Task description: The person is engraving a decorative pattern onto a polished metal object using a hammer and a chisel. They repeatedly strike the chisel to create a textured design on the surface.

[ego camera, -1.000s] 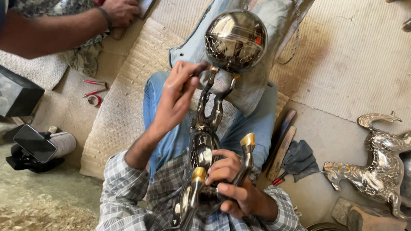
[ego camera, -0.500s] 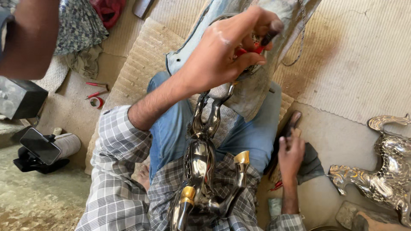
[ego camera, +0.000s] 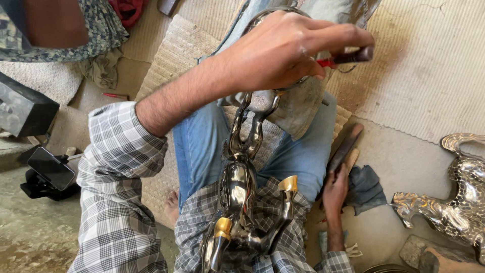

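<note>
The shiny metal horse figure (ego camera: 242,202) with gold hooves lies along the lap, its upper end hidden behind the left hand (ego camera: 283,50), whose fingers are curled tight around a red-handled tool (ego camera: 348,56) raised over it. Down on the floor the right hand (ego camera: 334,194) rests by a dark flat file (ego camera: 344,147) and a grey rag (ego camera: 365,187), fingers loosely together. A second silver figure (ego camera: 454,202) is cut off at the frame's edge, and a phone on a stand (ego camera: 49,168) sits on the dusty floor beside ribbed cardboard sheets (ego camera: 429,65).
</note>
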